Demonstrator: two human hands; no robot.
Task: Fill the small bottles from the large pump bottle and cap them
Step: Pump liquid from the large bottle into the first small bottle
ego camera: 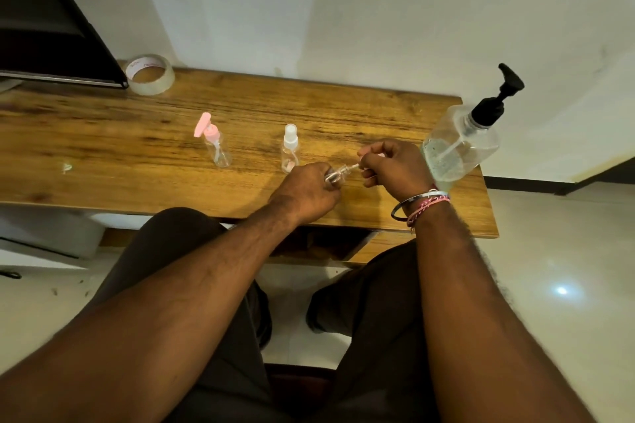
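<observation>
Wood-grain tabletop (103, 154) against a white wall (378, 10), pale tiled floor (567, 251) below. Left hand (305, 192) grips a small bottle (335, 176); right hand (395, 168) pinches its cap (360, 164).

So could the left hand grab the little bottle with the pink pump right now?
Probably not yet. The left hand is gripping a small clear bottle. The pink pump bottle stands in the open on the table, nothing blocking it, so a freed hand likely could.

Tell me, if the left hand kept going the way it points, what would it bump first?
Probably the right hand. The left hand, gripping a small bottle, points right at it.
</observation>
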